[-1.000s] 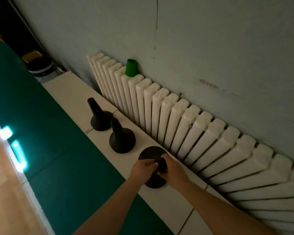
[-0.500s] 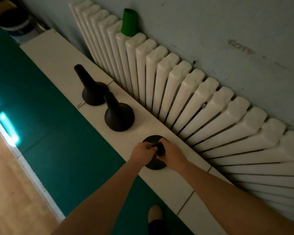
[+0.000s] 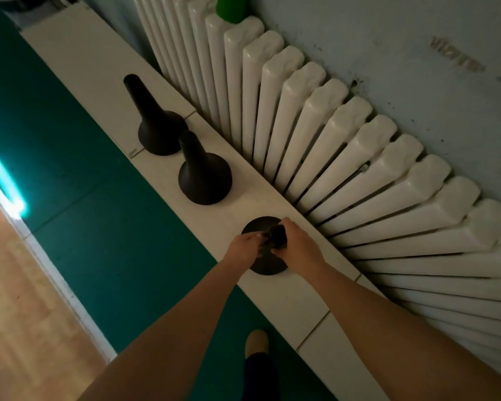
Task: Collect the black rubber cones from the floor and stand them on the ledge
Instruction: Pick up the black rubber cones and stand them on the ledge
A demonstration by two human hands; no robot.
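Cone (image 3: 268,269) settled flat, on ledge (image 3: 289,308) (still gripped)

This looks like an indoor sports or training room. Green matting (image 3: 78,134) lies beside a light wood floor (image 3: 26,299), with a white strip along the join. 3 black rubber cones (image 3: 204,180) sit on a white tiled ledge (image 3: 93,62) at the foot of a ribbed white radiator (image 3: 344,134), against a scuffed pale wall (image 3: 388,39).

White tiled ledge (image 3: 295,299): hemmed wall-side by white ribbed radiator (image 3: 330,134); far stretch blocked by two upright black rubber cones (image 3: 159,131) (image 3: 204,180); floor side unobstructed.
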